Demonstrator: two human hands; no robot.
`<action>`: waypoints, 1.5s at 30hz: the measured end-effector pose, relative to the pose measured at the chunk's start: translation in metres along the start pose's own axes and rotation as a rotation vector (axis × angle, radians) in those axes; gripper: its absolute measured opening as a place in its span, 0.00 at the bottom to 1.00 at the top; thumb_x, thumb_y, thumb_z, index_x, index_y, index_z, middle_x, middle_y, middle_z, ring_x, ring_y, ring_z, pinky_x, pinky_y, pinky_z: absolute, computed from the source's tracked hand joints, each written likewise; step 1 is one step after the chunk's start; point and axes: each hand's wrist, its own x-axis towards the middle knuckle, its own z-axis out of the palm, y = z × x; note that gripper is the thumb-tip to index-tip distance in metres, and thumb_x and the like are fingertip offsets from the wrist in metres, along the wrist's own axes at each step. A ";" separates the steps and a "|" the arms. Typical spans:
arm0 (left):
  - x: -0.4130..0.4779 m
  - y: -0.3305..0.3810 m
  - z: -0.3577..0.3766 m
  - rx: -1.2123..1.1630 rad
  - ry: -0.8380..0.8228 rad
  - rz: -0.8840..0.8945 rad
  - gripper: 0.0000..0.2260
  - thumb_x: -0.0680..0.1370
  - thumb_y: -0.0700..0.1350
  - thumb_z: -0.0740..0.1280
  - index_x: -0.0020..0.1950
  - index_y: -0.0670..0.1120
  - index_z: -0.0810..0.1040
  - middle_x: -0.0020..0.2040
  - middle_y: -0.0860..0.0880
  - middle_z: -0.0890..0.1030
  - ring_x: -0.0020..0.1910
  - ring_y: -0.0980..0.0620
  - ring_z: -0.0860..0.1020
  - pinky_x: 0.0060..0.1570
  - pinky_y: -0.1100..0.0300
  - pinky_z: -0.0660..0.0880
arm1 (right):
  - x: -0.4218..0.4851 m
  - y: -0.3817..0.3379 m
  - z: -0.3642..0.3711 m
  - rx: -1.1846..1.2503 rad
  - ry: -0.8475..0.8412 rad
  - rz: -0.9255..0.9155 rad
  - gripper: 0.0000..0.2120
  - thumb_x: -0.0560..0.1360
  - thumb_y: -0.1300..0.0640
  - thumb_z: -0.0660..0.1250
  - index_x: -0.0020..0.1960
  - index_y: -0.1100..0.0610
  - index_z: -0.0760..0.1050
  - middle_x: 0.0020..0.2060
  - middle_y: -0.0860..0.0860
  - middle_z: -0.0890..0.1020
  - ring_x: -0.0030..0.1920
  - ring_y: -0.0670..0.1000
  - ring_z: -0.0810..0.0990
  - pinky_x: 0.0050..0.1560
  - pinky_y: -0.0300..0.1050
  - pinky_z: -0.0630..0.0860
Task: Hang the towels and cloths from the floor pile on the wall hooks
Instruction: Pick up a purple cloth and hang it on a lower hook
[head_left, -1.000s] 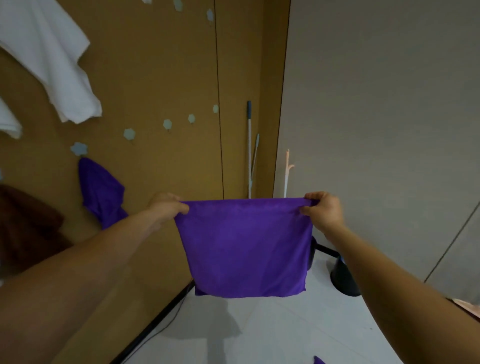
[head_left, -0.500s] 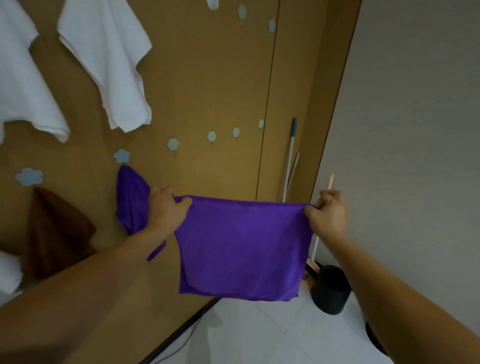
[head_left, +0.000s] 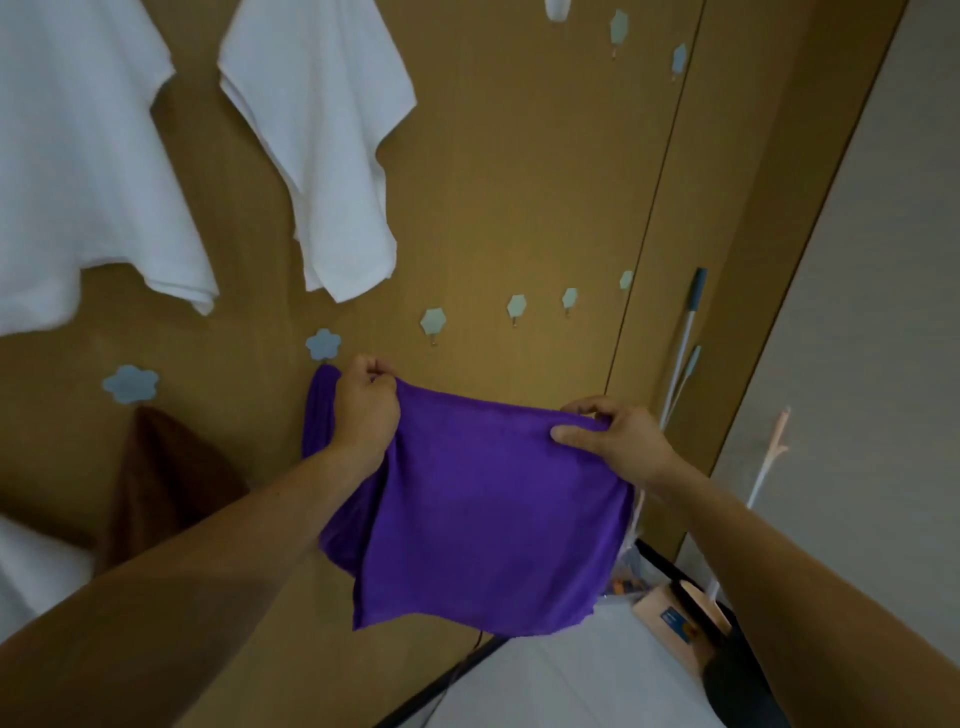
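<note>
Purple square cloth (head_left: 488, 519) is hanging stretched between both hands in front of the tan wooden wall panel (head_left: 519, 182), its top edge pulled taut so it is opening flat and a corner can be offered to a hook. The left hand (head_left: 363, 410) is pinching the upper left corner with curled fingers, right beside the pale blue flower-shaped wall hook (head_left: 323, 344), which is already carrying a second purple cloth (head_left: 316, 415) draped behind that wrist. The right hand (head_left: 618, 441) is gripping the upper right edge, thumb lying across the front and fingers tucked behind. My read is that the person is lining the cloth up for the nearest free peg, the pale blue hexagonal wall hook (head_left: 432, 322), sitting just above the span between the hands, with more bare ones running off to the right. White towels (head_left: 322, 130) are filling the upper row and a brown cloth (head_left: 166, 478) is drooping low on the left, so several pieces are up. The floor pile is lying out of view. As for writing, nothing is reading clearly. A small blue label is showing on the pale box (head_left: 652, 605) at lower right, too blurred to make out, and the cloths are showing no tags.
</note>
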 end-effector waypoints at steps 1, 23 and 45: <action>0.004 -0.003 0.001 -0.013 -0.005 -0.007 0.11 0.73 0.37 0.57 0.37 0.52 0.73 0.34 0.53 0.73 0.31 0.57 0.69 0.30 0.64 0.68 | 0.012 0.002 0.006 0.065 0.022 0.010 0.08 0.69 0.53 0.77 0.46 0.53 0.82 0.36 0.46 0.85 0.35 0.47 0.84 0.34 0.38 0.79; 0.096 -0.049 0.073 0.821 0.063 0.259 0.13 0.79 0.53 0.64 0.51 0.45 0.82 0.39 0.48 0.83 0.39 0.53 0.79 0.42 0.60 0.74 | 0.269 0.052 0.072 0.127 -0.199 -0.204 0.06 0.70 0.48 0.75 0.42 0.50 0.80 0.41 0.47 0.84 0.43 0.48 0.83 0.47 0.46 0.80; 0.133 -0.107 0.111 1.173 -0.034 -0.301 0.16 0.74 0.60 0.65 0.35 0.50 0.74 0.32 0.53 0.76 0.33 0.55 0.75 0.30 0.61 0.65 | 0.295 0.089 0.154 -0.398 0.097 -0.253 0.15 0.72 0.44 0.68 0.54 0.51 0.76 0.49 0.47 0.79 0.52 0.52 0.76 0.55 0.50 0.71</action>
